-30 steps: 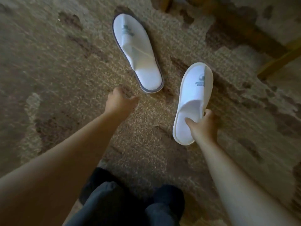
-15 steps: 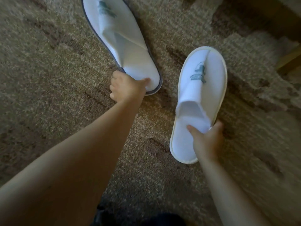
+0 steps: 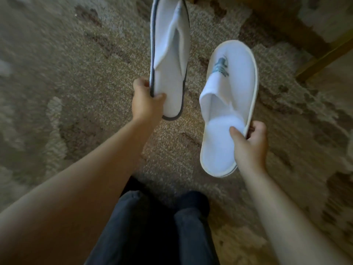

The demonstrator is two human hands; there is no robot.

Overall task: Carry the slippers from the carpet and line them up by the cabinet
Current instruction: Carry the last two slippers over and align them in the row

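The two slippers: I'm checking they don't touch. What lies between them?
Only bare carpet shows in the gap between the dark-edged slipper and the cream-edged slipper, in the head view.

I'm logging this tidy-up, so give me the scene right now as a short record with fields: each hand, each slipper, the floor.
left hand: grips the heel end of the dark-trimmed slipper
right hand: pinches the heel edge of the cream-trimmed slipper
dark-trimmed slipper: lifted, toe pointing away
cream-trimmed slipper: lifted, logo on top
floor: patterned carpet
cabinet: not identifiable in view
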